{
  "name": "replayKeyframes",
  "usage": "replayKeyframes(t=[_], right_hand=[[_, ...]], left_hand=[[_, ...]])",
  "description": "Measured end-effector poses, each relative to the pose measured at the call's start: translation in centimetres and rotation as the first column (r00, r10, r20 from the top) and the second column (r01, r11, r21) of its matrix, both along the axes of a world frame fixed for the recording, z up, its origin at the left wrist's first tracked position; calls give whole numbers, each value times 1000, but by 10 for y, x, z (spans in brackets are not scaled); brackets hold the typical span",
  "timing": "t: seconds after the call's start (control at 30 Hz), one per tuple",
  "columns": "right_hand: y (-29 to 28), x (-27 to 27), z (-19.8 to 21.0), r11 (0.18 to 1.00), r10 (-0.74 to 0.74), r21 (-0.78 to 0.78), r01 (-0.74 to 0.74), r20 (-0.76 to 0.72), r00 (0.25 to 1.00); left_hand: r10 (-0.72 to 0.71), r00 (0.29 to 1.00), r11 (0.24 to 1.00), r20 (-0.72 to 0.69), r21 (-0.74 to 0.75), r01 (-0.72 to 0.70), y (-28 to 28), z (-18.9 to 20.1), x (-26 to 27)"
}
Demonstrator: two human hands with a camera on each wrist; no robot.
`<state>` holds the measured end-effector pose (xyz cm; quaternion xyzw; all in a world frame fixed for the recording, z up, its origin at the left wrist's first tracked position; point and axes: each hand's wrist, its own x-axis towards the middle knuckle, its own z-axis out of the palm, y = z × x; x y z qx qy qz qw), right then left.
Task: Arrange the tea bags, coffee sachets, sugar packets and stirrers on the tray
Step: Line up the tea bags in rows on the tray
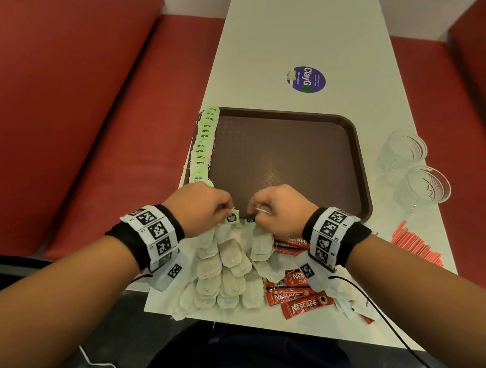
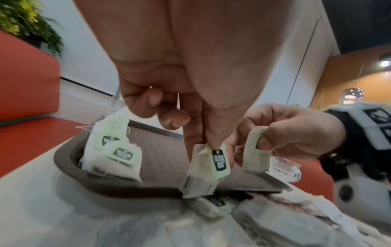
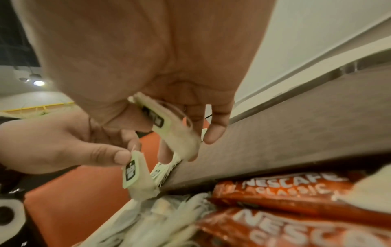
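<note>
A brown tray [image 1: 320, 133] lies on the white table, with a row of green-tagged tea bags [image 1: 204, 140] along its left edge. My left hand [image 1: 205, 208] pinches one tea bag [image 2: 206, 168] by its top, just above the tray's near rim. Beside it my right hand [image 1: 280, 210] pinches another tea bag [image 3: 175, 133]. A heap of loose tea bags [image 1: 227, 272] lies under both hands. Red Nescafe coffee sachets [image 1: 295, 296] lie to the right of the heap. Red stirrers [image 1: 413, 244] lie at the near right. White packets [image 1: 345, 299] show under my right wrist.
Two clear glasses [image 1: 411, 166] stand right of the tray. A round purple sticker [image 1: 306, 79] is on the table beyond the tray. Red bench seats [image 1: 63, 112] flank the table on both sides. The table's near edge [image 1: 250, 324] is close to my body.
</note>
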<state>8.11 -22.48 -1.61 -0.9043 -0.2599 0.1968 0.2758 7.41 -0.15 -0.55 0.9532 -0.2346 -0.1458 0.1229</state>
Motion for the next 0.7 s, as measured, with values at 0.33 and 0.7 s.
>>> replayKeyframes(t=[0.33, 0.7], right_hand=[[22, 18, 5, 981, -62, 180, 71, -54, 997], [26, 46, 8, 956, -138, 252, 149, -60, 989]], left_hand=[[73, 997, 930, 10, -362, -64, 5, 28, 18], [159, 987, 915, 31, -379, -136, 3, 35, 52]])
